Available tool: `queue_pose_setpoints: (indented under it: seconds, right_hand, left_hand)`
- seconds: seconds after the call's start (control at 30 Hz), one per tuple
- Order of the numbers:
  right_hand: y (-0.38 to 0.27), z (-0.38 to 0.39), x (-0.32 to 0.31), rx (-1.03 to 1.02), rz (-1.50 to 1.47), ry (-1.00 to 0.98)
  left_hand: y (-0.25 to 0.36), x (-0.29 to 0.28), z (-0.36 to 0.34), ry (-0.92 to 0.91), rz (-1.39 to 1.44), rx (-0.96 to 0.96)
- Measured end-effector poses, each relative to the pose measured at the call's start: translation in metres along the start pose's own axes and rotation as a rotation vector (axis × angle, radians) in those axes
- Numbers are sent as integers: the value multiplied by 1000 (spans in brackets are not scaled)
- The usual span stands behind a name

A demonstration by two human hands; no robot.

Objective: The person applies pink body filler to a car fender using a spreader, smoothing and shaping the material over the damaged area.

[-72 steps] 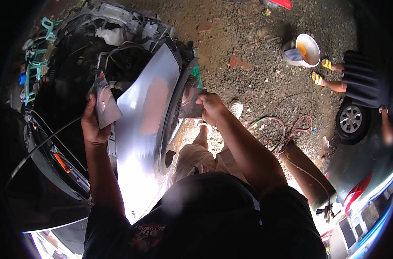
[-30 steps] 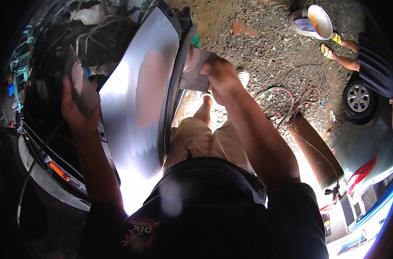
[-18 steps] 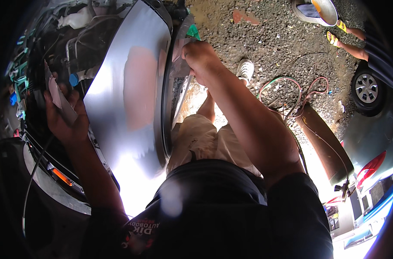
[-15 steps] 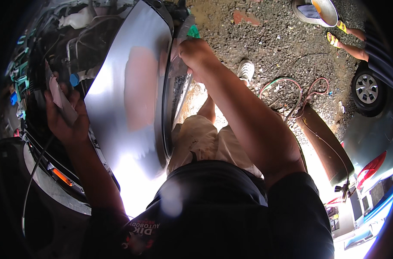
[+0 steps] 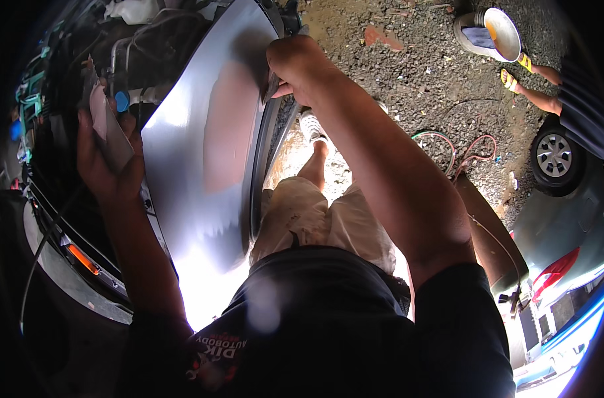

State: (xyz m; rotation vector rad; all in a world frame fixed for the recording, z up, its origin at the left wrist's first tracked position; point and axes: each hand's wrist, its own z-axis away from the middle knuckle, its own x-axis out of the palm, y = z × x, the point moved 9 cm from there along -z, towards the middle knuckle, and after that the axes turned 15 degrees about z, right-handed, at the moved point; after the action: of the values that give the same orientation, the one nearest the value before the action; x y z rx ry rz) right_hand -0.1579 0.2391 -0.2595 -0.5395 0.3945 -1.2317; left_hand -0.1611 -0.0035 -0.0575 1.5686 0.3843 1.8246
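A silver-grey car fender (image 5: 182, 139) with a broad pinkish filler patch (image 5: 229, 126) lies in front of me. My right hand (image 5: 296, 69) is closed around a thin putty spreader (image 5: 271, 87), mostly hidden by the fingers. It is at the fender's right edge, beside the upper end of the patch. Over the dark engine bay, my left hand (image 5: 113, 162) grips a flat mixing board (image 5: 118, 147) with pink filler (image 5: 100, 116) on it. The board is tilted, its lower part between thumb and fingers.
Left of the fender is the open engine bay with a blue cap (image 5: 122, 101). On the gravel at right lie a looped hose (image 5: 477, 151) and a metal bucket (image 5: 504, 34) with a dark cloth. A person in yellow sandals (image 5: 509, 81) stands near another car's wheel (image 5: 554, 156).
My right hand has moved slightly left and down, inward onto the fender's edge. The left hand with the board has shifted a little right relative to the picture. The view has moved slightly.
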Motion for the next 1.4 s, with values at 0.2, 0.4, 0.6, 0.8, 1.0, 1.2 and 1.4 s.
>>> queue_pose_setpoints:
  seconds: [0.2, 0.4, 0.6, 0.8, 1.0, 1.2, 1.4]
  right_hand:
    - [-5, 40, -38, 24, -105, 63]
    - [42, 38, -45, 143, -203, 148]
    - [48, 7, -18, 100, -200, 4]
    - [38, 4, -13, 170, -252, -4]
    - [20, -2, -11, 100, -225, -37]
    - [2, -3, -8, 45, -145, -10]
    - [-23, 8, -15, -8, -82, -46]
  left_hand:
    - [6, -10, 8, 52, -72, 79]
    - [-1, 2, 1, -31, 63, -18]
    - [-4, 10, -1, -170, 125, -107]
    - [-6, 11, -1, -175, 148, -148]
    - [-7, 13, -2, -187, 154, -148]
    - [-3, 8, 0, -194, 168, -144]
    - [-4, 5, 1, -87, 108, -47]
